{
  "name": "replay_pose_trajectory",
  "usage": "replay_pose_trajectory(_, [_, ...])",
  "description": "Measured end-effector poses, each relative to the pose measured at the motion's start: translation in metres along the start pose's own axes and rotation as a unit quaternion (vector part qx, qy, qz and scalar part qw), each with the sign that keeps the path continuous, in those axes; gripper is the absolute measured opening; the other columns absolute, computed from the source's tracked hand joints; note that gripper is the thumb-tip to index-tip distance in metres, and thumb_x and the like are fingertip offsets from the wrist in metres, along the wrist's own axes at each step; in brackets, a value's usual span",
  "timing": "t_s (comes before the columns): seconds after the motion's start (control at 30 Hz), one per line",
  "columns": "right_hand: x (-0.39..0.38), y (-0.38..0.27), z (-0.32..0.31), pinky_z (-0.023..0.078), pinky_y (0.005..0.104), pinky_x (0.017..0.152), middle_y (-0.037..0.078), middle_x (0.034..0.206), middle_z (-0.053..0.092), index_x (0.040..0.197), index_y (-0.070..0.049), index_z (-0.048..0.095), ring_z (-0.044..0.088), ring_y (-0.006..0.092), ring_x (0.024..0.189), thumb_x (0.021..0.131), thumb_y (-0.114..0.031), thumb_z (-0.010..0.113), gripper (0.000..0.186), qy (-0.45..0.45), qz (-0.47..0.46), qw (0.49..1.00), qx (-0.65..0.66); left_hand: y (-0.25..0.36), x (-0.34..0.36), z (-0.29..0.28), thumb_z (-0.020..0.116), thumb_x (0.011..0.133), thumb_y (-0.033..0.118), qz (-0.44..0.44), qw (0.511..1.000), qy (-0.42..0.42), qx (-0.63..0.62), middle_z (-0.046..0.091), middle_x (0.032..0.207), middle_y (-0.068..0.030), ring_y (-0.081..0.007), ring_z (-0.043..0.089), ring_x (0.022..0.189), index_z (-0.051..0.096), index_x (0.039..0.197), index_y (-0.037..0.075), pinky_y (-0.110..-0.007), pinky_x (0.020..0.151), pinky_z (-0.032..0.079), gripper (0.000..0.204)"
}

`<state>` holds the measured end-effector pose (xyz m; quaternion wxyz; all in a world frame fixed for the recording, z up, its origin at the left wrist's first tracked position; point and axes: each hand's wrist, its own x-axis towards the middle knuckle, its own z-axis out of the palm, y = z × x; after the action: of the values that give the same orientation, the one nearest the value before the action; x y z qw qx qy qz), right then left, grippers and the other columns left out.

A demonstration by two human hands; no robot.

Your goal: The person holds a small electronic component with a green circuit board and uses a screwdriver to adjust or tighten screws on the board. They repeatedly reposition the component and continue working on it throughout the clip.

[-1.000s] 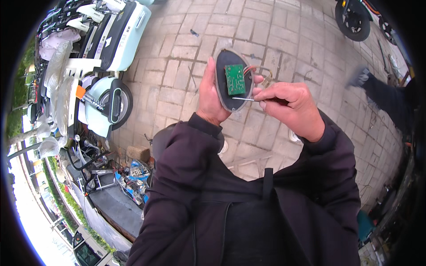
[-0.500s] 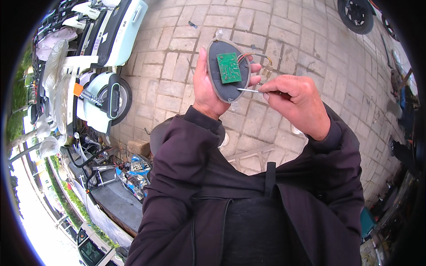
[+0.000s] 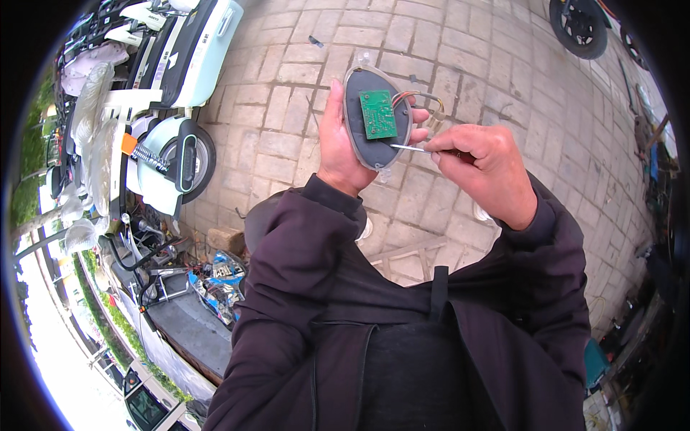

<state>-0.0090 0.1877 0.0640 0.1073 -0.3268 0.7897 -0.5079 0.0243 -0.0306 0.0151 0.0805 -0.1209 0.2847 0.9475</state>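
My left hand (image 3: 338,136) holds an oval housing (image 3: 374,154) with a dark grey inner face and a clear rim, its fingers showing past the right edge. A green circuit board (image 3: 377,113) sits on that face. A bundle of coloured wires (image 3: 422,95) loops out from beside the board to the right. My right hand (image 3: 481,165) pinches a thin silver metal tool (image 3: 411,149), whose tip reaches onto the grey face just below the board. The far end of the tool is hidden in my fingers.
Scooters, the nearest pale mint (image 3: 149,188) with a wrapped body, line the left. Metal parts and a blue-patterned panel (image 3: 223,284) lie at lower left. Brick paving (image 3: 287,115) lies beneath my hands. A black wheel (image 3: 575,29) is at upper right, and dark clutter borders the right.
Both hands, with the housing and the tool, are slightly higher than a second ago, and my right hand is further right. A person's dark leg at the right has left that spot.
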Motion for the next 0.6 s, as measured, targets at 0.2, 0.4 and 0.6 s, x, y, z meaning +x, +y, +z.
replay_pose_trajectory(0.2, [-0.002,-0.004,0.007,0.050,0.0326,0.058,0.013,0.081,0.072,0.096,0.000,0.074,0.064,0.0247,0.061,0.084,0.005,0.069,0.014,-0.003,-0.029,0.998,0.050,-0.001,0.001,0.000,0.027,0.105,0.074,-0.013,1.000,0.000,-0.021,0.063,0.131,-0.0267,-0.0459,0.068,0.116,0.055,0.135,-0.005,-0.058,0.092,0.062,0.089])
replay_pose_trajectory(0.4, [-0.003,0.000,0.017,0.051,0.0322,0.060,0.014,0.081,0.072,0.098,-0.002,0.073,0.066,0.0233,0.063,0.084,0.004,0.071,0.016,0.013,-0.052,0.998,0.024,-0.005,0.001,0.000,0.027,0.106,0.071,-0.016,1.000,-0.009,-0.013,0.065,0.128,-0.0254,-0.0437,0.069,0.113,0.055,0.135,-0.005,-0.056,0.092,0.062,0.086])
replay_pose_trajectory(0.6, [0.003,0.000,0.010,0.051,0.0308,0.060,0.011,0.080,0.072,0.099,-0.002,0.073,0.069,0.0163,0.066,0.086,0.002,0.072,0.013,0.097,0.025,0.993,0.064,-0.009,0.001,0.003,0.028,0.108,0.067,-0.017,1.000,0.002,0.016,0.067,0.126,-0.0243,-0.0428,0.070,0.109,0.058,0.134,-0.002,-0.056,0.090,0.062,0.079])
